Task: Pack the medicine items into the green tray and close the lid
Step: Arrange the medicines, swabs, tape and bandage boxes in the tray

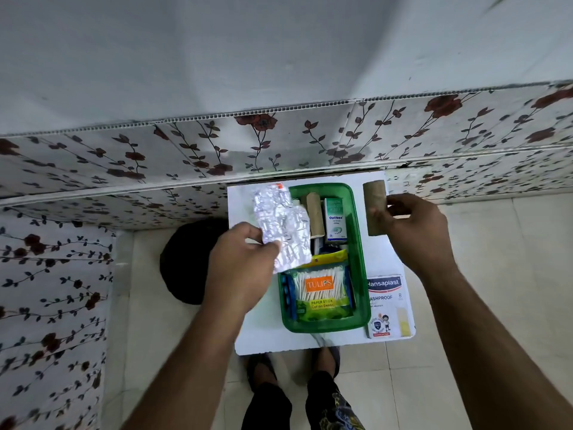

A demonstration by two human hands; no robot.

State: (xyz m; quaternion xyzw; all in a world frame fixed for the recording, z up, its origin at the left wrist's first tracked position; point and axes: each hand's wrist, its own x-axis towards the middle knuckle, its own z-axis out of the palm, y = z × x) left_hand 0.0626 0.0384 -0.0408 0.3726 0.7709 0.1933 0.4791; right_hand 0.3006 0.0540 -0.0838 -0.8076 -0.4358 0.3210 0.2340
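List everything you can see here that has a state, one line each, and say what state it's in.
Green tray: open, no lid on it, partly filled.
Foil pill strips: held above the tray's left side in the left hand.
Brown roll: outside the tray, right hand closing on it.
Second brown roll: lying inside the tray.
Eye drop box: inside the tray.
Cotton swab pack: sealed, inside the tray.
Plaster box: outside the tray, on the white board.

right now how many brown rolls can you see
2: one brown roll lies inside the green tray; the other is outside, gripped by the right hand. Others may be hidden.
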